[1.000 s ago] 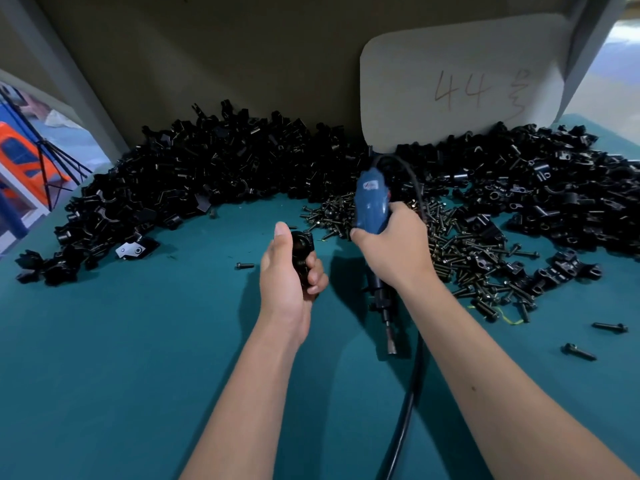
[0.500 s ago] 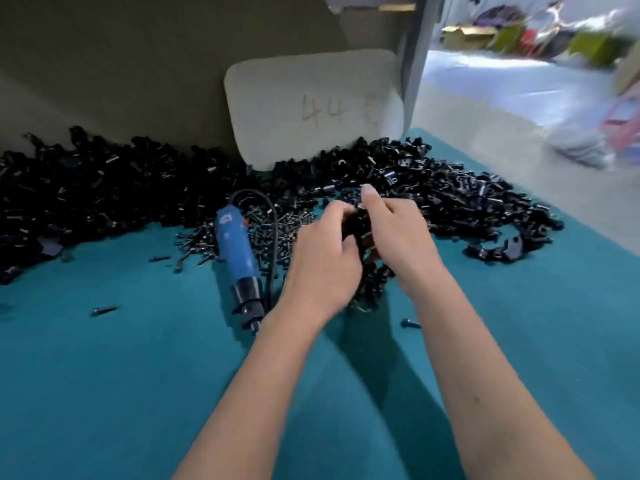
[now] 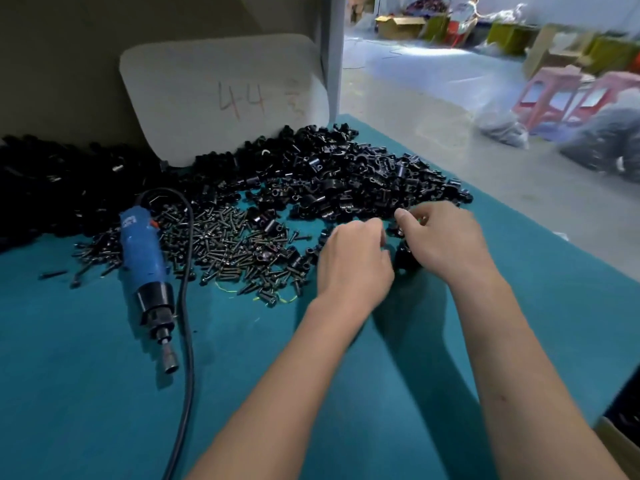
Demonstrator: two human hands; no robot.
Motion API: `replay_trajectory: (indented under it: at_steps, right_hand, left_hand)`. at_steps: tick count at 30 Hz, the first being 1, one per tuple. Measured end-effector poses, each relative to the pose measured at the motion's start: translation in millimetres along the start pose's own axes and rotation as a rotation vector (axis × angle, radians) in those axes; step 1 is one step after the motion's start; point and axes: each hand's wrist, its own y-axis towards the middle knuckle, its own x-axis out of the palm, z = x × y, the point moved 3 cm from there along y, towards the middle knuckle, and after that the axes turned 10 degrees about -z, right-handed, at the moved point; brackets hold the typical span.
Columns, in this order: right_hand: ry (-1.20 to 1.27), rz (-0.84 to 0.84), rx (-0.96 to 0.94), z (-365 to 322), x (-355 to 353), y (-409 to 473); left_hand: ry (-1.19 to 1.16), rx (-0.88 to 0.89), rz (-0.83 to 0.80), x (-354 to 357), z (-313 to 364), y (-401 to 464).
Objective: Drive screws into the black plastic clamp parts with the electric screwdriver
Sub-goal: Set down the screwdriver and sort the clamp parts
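Note:
The blue electric screwdriver lies on the teal table, bit pointing toward me, with no hand on it. A heap of black screws lies beside it. Behind that spreads a pile of black plastic clamp parts. Both hands are at the pile's near edge. My right hand curls its fingers round a black clamp part. My left hand sits close against that part with its fingers curled. The back of the hand hides what they touch.
The screwdriver's black cable loops back along the table toward me. A white board marked 44 leans against the back wall. More black parts are heaped at the left. The table's right edge drops to the workshop floor.
My right hand has laid the screwdriver down on the table. Both hands have moved right to the edge of the clamp pile, and my view has turned right.

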Motion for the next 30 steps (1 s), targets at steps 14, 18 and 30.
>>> replay_trajectory:
  at_steps: [14, 18, 30]
  right_hand:
    - [-0.184, -0.183, -0.331, -89, 81, 4]
    - [0.206, -0.049, -0.288, -104, 71, 5]
    - [0.496, -0.329, -0.462, -252, 117, -57]
  left_hand:
    - [0.134, -0.346, 0.088, -38, -83, -5]
    - [-0.03, -0.311, 0.147, -45, -93, 0]
    - [-0.118, -0.344, 0.672, -167, -189, -81]
